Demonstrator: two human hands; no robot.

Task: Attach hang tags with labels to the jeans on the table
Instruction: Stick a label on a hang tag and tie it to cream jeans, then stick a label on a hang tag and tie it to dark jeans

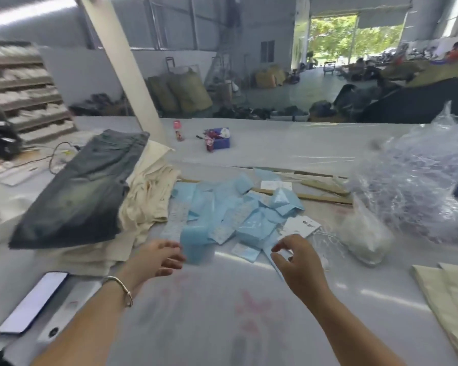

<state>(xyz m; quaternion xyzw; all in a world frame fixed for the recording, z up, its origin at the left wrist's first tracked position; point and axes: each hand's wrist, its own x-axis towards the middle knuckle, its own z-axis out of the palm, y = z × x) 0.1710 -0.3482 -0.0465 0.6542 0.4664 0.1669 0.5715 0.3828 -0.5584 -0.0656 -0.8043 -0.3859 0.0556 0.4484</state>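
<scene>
grey metal walls (201,22), open sunlit doorway (354,38), shelving rack (27,88)

A garment factory or warehouse hall: high metal walls, a wide open doorway (354,40) to daylight, stuffed sacks (180,93) on the floor, racks of folded cloth (24,85), and a long white table (275,143) carrying folded jeans (82,186), blue tags (238,207) and plastic bags (418,186).

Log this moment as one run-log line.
left hand: open, beside blue tag stack | right hand: open, over blue tags | jeans: untagged, on cream pile
</scene>
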